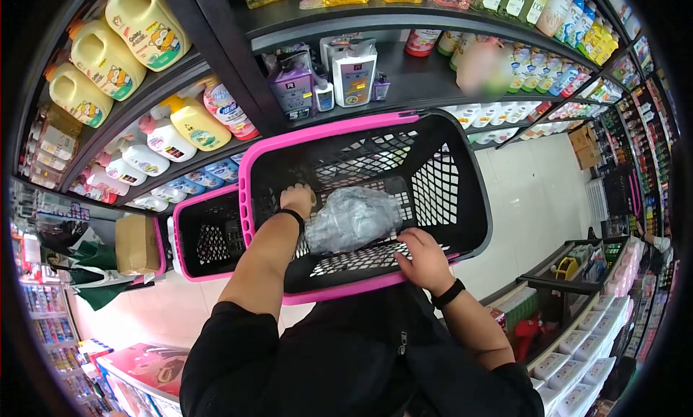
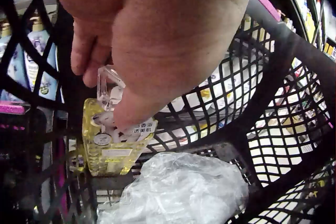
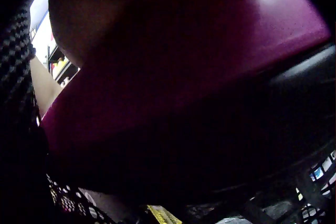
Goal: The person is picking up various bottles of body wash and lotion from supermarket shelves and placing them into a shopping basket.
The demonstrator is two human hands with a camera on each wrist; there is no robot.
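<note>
My left hand [image 1: 296,199] is down inside a black mesh shopping basket [image 1: 442,144] with a pink rim, at its left end. In the left wrist view this hand [image 2: 157,40] pinches a yellow, see-through bath gel bottle [image 2: 107,153] near its clear cap [image 2: 109,85]. The bottle stands roughly upright, tilted a little, beside a crumpled clear plastic bag [image 1: 354,218] on the basket floor. My right hand [image 1: 427,262] rests over the near pink rim, fingers reaching loosely inward. The right wrist view is dark and mostly filled by the pink rim [image 3: 210,50].
Another pink-rimmed basket [image 1: 209,240] stands close at the left, with a cardboard box [image 1: 137,244] beyond it. Shelves ahead hold pump bottles [image 1: 354,74] and yellow jugs [image 1: 148,24]. White packs [image 1: 577,352] fill a low shelf at the right.
</note>
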